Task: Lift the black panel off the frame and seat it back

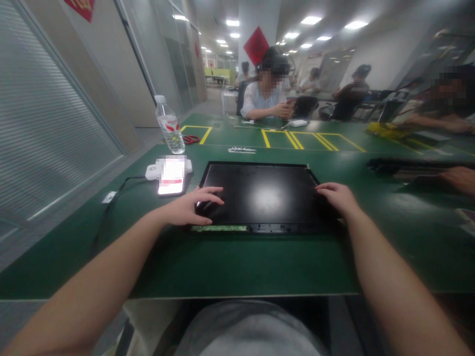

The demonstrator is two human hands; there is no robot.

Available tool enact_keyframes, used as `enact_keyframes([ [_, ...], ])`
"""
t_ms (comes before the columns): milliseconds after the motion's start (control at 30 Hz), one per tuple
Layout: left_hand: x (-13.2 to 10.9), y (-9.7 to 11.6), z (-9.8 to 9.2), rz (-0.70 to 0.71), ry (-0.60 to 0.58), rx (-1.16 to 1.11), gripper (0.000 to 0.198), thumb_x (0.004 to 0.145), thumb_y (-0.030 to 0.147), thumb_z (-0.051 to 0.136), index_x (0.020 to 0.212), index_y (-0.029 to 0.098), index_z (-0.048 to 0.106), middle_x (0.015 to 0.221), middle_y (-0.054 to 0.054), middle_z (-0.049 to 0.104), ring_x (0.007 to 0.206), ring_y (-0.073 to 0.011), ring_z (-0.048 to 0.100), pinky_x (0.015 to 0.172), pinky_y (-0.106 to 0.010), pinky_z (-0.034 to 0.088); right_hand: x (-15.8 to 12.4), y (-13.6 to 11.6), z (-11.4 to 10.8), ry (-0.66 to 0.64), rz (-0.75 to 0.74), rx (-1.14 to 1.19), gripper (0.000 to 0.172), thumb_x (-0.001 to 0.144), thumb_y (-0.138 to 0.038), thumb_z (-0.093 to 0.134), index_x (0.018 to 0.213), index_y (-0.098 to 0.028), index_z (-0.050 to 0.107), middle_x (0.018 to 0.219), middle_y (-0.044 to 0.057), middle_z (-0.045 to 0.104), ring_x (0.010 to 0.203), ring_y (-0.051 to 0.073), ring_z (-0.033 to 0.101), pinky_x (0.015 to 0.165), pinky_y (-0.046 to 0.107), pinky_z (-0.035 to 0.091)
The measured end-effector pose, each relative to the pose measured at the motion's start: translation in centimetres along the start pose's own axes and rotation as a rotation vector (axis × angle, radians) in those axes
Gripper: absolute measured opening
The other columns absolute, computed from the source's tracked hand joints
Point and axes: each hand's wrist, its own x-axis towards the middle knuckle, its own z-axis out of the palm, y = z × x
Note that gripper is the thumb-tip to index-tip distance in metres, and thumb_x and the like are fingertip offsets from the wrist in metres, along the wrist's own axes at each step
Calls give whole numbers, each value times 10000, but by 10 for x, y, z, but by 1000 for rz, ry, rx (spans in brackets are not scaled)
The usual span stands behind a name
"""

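A black flat screen panel (263,195) lies face up on the green table (230,262) in front of me. A green circuit strip (218,228) shows along its near edge. My left hand (191,205) rests on the panel's near left corner, fingers spread flat on the glass. My right hand (337,197) lies over the panel's right edge, fingers curved down onto it and apart. Neither hand lifts the panel.
A lit phone (171,177) on a white charger sits left of the panel, its cable (111,207) running toward the table edge. A water bottle (169,126) stands behind it. Another person's hand (462,178) rests at the right beside a dark panel. Several people sit across the table.
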Motion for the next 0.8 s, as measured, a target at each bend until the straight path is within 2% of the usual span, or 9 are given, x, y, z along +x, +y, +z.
enact_keyframes([
  [200, 1, -1, -1, 22, -30, 32, 471, 855, 392, 816, 1309, 297, 734, 1764, -94, 457, 1578, -349, 478, 1312, -581, 312, -1, -2, 0, -10, 22, -21, 123, 702, -262, 730, 779, -245, 823, 860, 59, 806, 855, 252, 721, 883, 383, 559],
  [433, 1, 0, -1, 45, -26, 33, 280, 875, 378, 802, 1119, 260, 730, 1677, -107, 564, 1503, -356, 562, 1312, -628, 282, 0, -1, -1, -7, 17, -30, 115, 710, -259, 736, 777, -248, 828, 871, 60, 811, 847, 250, 717, 873, 380, 549],
  [633, 3, -3, 0, 40, -31, 30, 270, 868, 385, 801, 1092, 260, 714, 1673, -109, 569, 1522, -356, 548, 1335, -632, 204, 1, 0, 0, -6, 15, -38, 129, 706, -272, 730, 781, -246, 831, 877, 57, 813, 861, 246, 715, 871, 369, 548],
  [800, 3, -5, -1, 31, -60, 23, 344, 859, 364, 807, 1178, 283, 705, 1703, -102, 539, 1555, -355, 509, 1347, -662, 99, 0, -1, 0, -14, 7, -29, 127, 713, -263, 731, 785, -248, 834, 880, 61, 811, 851, 250, 716, 890, 386, 554],
])
